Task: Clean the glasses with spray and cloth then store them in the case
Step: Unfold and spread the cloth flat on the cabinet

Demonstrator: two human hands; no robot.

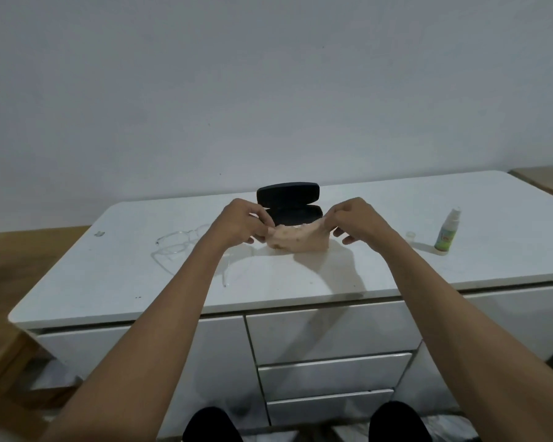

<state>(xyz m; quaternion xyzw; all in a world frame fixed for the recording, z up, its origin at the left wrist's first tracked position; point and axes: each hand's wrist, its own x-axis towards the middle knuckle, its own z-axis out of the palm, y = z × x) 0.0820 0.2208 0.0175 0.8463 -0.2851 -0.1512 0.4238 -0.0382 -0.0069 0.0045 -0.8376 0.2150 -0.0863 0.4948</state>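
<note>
**Clear frames easy to knock**

On the white cabinet top (332, 275), the black hard case (288, 204) stands open at the back. The clear-framed glasses (179, 247) lie unfolded under the left forearm, easily swept off. Left hand (241, 223) and right hand (353, 218) each pinch the peach cloth (296, 242). The small green-labelled spray bottle (447, 232), uncapped, could tip.

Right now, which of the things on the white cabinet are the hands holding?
The pink cloth: the left hand and right hand pinch its ends. The glasses, open case and spray bottle lie untouched.
</note>
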